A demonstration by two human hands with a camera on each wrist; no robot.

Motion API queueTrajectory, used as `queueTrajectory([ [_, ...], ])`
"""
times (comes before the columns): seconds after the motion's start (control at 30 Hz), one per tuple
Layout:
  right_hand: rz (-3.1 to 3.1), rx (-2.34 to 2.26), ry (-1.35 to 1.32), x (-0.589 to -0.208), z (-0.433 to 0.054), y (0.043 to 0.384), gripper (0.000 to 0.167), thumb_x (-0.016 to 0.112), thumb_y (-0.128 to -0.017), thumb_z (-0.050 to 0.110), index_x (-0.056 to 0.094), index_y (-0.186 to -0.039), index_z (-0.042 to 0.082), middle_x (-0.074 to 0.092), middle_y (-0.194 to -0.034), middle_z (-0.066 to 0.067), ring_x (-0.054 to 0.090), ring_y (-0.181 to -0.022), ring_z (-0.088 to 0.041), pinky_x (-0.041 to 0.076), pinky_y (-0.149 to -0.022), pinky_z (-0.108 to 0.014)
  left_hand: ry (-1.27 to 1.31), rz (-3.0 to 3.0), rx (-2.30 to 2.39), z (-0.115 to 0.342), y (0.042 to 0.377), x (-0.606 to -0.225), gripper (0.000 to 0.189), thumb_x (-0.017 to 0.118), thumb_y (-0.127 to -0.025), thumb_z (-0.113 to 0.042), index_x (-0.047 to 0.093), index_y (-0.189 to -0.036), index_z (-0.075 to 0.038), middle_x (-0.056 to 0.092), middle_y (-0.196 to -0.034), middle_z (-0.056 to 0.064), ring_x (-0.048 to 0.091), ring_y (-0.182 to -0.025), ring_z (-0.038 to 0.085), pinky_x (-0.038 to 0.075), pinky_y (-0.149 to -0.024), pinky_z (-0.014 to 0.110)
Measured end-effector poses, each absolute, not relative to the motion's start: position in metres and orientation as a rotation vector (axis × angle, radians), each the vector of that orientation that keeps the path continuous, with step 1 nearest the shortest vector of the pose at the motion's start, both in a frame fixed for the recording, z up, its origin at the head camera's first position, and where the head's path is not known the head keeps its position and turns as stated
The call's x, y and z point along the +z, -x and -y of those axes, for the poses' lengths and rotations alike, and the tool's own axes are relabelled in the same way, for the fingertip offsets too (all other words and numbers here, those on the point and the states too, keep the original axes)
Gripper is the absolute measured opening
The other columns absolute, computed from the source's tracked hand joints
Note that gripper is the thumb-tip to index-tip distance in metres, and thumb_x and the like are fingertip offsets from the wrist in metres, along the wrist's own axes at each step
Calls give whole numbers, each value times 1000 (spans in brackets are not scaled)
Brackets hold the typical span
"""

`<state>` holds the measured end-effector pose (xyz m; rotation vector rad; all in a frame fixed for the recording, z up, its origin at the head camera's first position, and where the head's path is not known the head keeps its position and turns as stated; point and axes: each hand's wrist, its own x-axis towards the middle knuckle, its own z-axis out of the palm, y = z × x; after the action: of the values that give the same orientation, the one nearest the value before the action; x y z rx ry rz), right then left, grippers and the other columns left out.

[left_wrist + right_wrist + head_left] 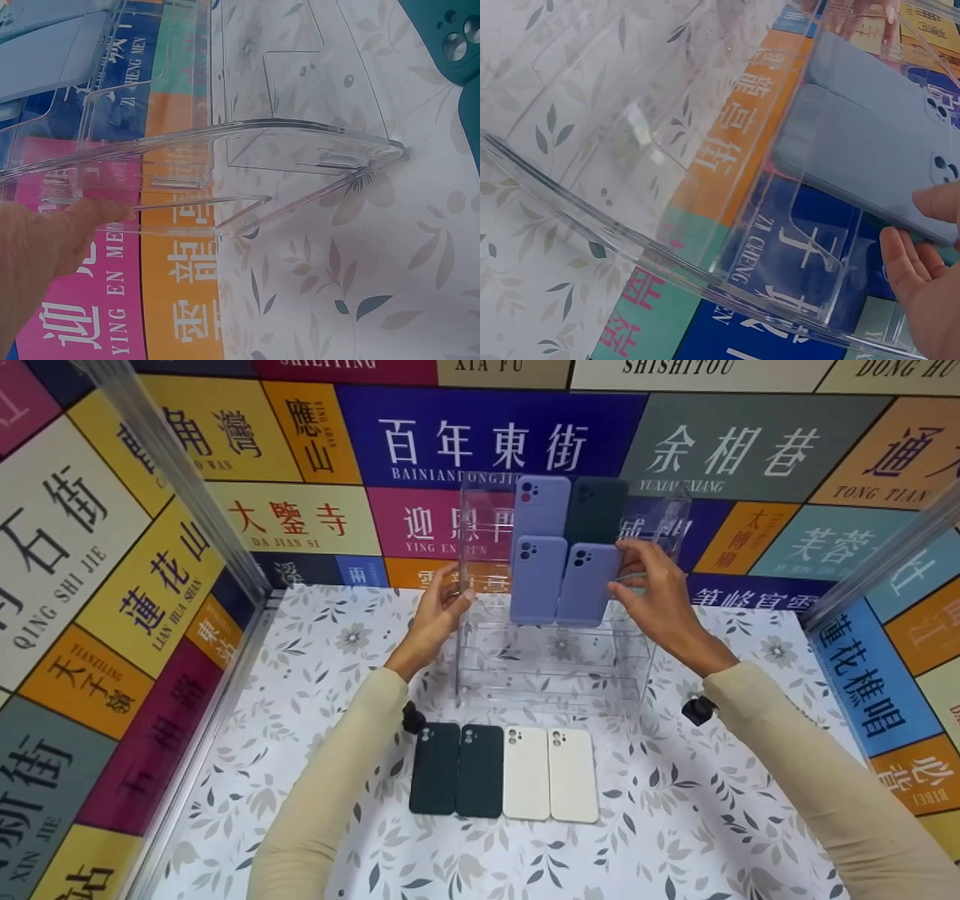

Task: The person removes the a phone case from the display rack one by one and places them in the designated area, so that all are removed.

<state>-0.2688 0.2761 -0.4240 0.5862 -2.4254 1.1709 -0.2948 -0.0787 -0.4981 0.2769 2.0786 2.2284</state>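
Observation:
A clear acrylic tiered display rack (pixel 630 660) stands on the table. My left hand (pixel 431 619) grips the edge of its left side panel. On the upper tiers are two purple phone cases (pixel 538 581) on the left, one above the other, and a dark green phone case (pixel 598 510) at upper right. Below the green one, my right hand (pixel 664 592) pinches the right edge of another purple phone case (pixel 585 592), thumb in front. In the right wrist view the fingers (pixel 904 262) reach behind this purple case (pixel 855 157).
In front of the rack, two dark green phone cases (pixel 480 771) and two cream phone cases (pixel 527 774) lie side by side on the floral tablecloth (pixel 675 825). Panels with printed street names (pixel 487 435) surround the table at the back and sides.

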Motion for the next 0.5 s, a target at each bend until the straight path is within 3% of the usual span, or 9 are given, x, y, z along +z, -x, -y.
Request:
queueTrajectory([
  [0.23,2404,1191,-567,-432,-274,267,55,76,-97,-13,57,-147,0,68,-124,-21,71,-110,-31,52,-89,-9,-256,-2071,2244,77,293,-497,60,66,-110,-11,41,-165,-13,60,-153,22,59,-142,36,44,-117,57],
  [0.5,2352,1166,-563,-437,-269,264,49,75,-99,-12,56,-143,-3,69,-116,-23,71,-108,-31,52,-87,-10,-261,-2081,2237,79,293,-496,60,65,-110,-13,41,-165,-13,59,-154,22,58,-142,39,45,-115,57],
])
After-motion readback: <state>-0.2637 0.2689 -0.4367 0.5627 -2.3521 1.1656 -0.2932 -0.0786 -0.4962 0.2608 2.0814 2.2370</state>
